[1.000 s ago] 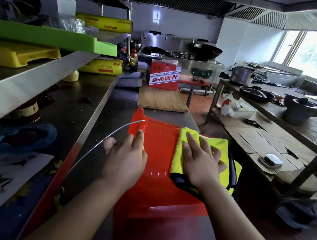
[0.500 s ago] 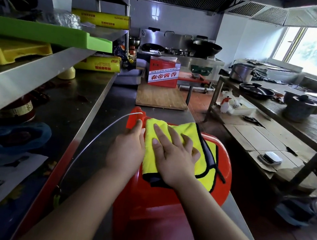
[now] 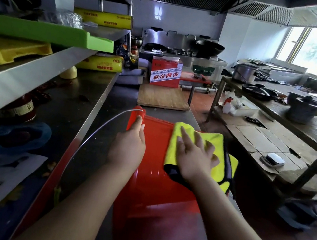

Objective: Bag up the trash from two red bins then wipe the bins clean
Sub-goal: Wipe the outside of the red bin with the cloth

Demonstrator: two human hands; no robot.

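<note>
Head view. The red bin (image 3: pixel 154 181) lies on its side on the steel counter (image 3: pixel 97 110), straight ahead at 12 o'clock. One flat wall faces up and its rim points away towards the wooden cutting board (image 3: pixel 163 98) further along at 12.

The left hand (image 3: pixel 129 146) rests on the bin's 9 o'clock edge with fingers stretched forward, and the index tip reaches the rim corner where the wire handle (image 3: pixel 94 130) is fixed. The thumb is hidden, so I cannot tell whether it hooks round the side. What shows is a steadying press, not a fist. The handle arcs loose out to 9 o'clock and back towards 7, touching nothing I can make out.

The right hand (image 3: pixel 193 158) lies flat, fingers spread, on the yellow cloth (image 3: pixel 211 146). It pins the cloth to the upturned wall at about 2 o'clock, and the cloth's dark-bound edge hangs over the bin's 3 o'clock side.

The bin looks like thin, glossy plastic, and I judge it light, a little flexible and apt to skid on the steel when rubbed. The rim corner by the handle lug is probably its stiffest part and the best place to brace it. The wire would likely swing, so it is a poor hold. The cloth is soft and bunches easily, so a broad flat palm should suit it better than a pinch.

No trash shows in this bin, and I cannot pick out a second red bin.
</note>
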